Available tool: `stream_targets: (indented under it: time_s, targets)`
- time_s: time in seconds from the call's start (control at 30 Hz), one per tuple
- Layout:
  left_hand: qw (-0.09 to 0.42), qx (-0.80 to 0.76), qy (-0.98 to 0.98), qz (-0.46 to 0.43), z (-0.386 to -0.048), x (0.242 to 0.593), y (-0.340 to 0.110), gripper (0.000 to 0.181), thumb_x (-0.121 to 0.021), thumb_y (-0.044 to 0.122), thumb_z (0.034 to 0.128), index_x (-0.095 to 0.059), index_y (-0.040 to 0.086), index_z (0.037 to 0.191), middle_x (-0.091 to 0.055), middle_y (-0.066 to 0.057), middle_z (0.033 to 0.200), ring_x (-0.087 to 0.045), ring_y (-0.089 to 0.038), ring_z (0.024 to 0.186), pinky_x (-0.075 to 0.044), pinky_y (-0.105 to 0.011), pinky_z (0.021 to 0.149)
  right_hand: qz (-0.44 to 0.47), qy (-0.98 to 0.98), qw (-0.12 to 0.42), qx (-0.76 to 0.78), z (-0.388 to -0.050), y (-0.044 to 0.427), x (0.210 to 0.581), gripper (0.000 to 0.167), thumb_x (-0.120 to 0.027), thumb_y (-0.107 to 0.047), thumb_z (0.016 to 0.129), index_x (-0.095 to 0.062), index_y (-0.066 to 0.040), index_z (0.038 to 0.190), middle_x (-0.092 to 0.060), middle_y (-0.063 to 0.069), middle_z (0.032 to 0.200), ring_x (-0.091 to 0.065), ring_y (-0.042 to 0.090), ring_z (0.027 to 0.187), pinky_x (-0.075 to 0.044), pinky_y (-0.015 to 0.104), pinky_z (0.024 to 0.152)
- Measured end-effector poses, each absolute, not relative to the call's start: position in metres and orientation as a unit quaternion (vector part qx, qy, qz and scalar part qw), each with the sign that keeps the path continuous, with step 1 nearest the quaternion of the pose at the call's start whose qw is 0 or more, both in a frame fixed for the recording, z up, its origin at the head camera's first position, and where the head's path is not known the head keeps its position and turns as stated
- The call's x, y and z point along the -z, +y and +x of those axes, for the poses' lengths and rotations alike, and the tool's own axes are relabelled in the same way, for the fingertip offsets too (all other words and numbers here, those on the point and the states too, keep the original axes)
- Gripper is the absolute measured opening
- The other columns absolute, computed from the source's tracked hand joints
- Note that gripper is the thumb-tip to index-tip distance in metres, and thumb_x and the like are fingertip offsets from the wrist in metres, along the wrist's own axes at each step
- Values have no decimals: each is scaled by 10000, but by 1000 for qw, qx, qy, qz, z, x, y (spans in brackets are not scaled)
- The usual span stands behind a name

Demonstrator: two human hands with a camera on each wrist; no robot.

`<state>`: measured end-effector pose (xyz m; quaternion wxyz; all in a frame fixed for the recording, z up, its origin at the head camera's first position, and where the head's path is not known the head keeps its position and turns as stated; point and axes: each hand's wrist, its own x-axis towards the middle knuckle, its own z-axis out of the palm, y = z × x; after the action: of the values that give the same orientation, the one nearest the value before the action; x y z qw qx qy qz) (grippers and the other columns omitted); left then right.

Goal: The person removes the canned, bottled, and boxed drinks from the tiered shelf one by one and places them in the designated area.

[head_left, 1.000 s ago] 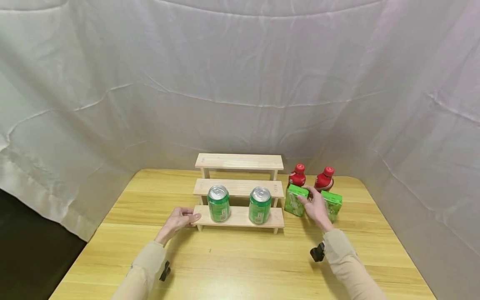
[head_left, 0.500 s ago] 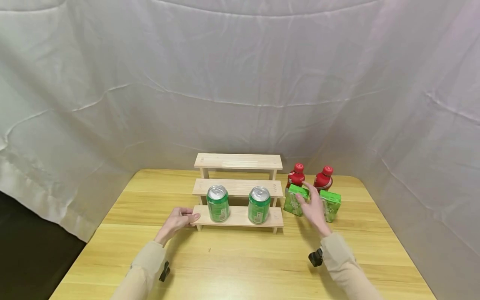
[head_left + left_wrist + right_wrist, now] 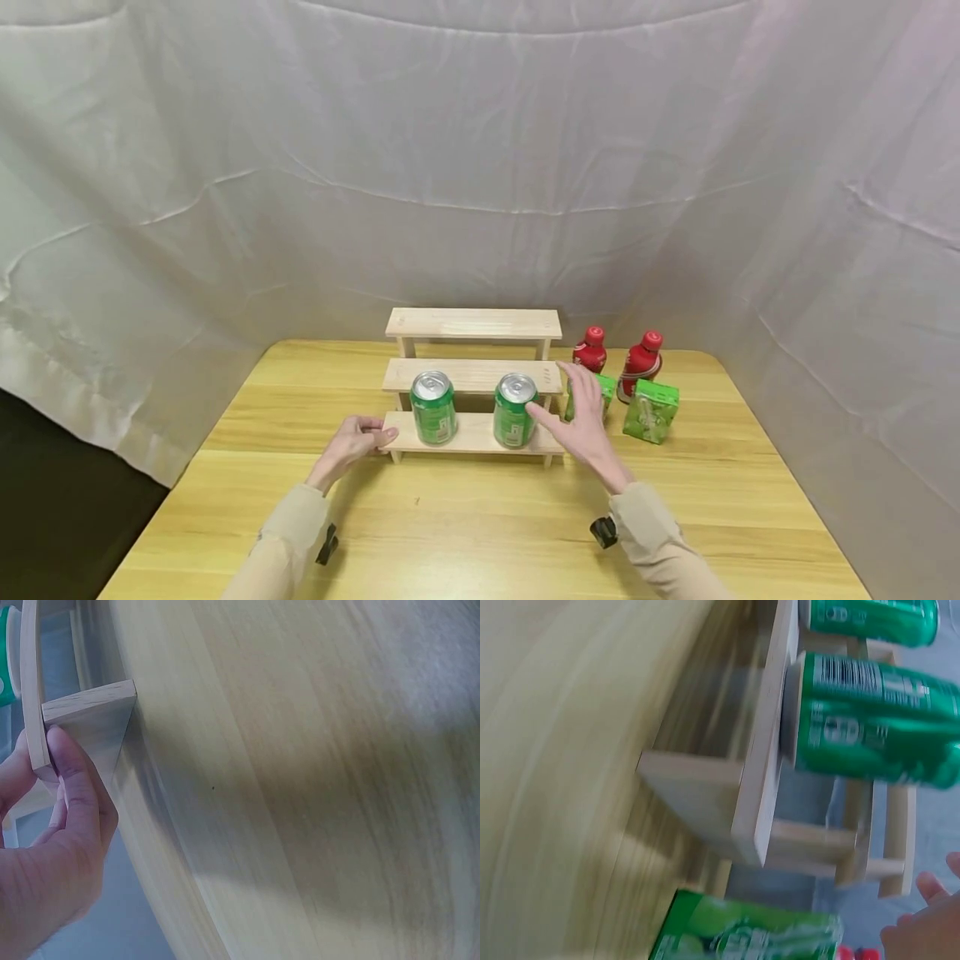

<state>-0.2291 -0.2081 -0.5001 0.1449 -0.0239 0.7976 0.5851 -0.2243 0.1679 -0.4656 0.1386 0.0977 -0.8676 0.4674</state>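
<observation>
Two green cans, one at left point(image 3: 433, 408) and one at right point(image 3: 514, 412), stand on the lowest step of a three-step wooden rack point(image 3: 472, 377). My left hand point(image 3: 352, 450) pinches that step's left end; the left wrist view shows the thumb and fingers of the hand point(image 3: 64, 817) on either side of the board point(image 3: 34, 697). My right hand point(image 3: 587, 425), fingers spread and holding nothing, is beside the right can, its thumb close to it; whether they touch I cannot tell. In the right wrist view the fingertips of the hand point(image 3: 928, 919) stand off from the can point(image 3: 874, 724).
Right of the rack, a green carton point(image 3: 604, 398) is partly hidden behind my right hand, and another carton point(image 3: 651, 412) stands farther right. Two red-capped bottles point(image 3: 590, 350) point(image 3: 641, 365) stand behind them. Grey curtain point(image 3: 480, 167) surrounds the table's point(image 3: 480, 533) back and sides.
My right hand has left the near green carton and moved left to the right can, its fingers spreading wider. My left hand keeps its pinch on the rack.
</observation>
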Motion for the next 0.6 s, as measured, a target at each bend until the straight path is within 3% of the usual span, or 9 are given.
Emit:
stream_targets:
  time_s: [0.23, 0.6]
  targets:
    - [143, -580, 802, -22, -230, 502, -209, 467, -650, 126, 967, -497, -218, 1243, -689, -172, 984, -646, -142, 817, -609, -429, 871, 80, -877, 105, -462, -223, 146, 465, 945, -848, -371, 770, -316, -187, 1529, -335, 101, 1547, -253, 336, 1434, -275, 700, 1145]
    - [146, -589, 794, -21, -232, 504, -210, 449, -648, 114, 967, -500, -217, 1233, -691, -152, 971, -644, -136, 809, -610, -430, 871, 91, -864, 126, -479, -222, 126, 469, 890, -870, -311, 746, -371, -115, 1457, -448, 130, 1402, -440, 310, 1284, -427, 574, 1076]
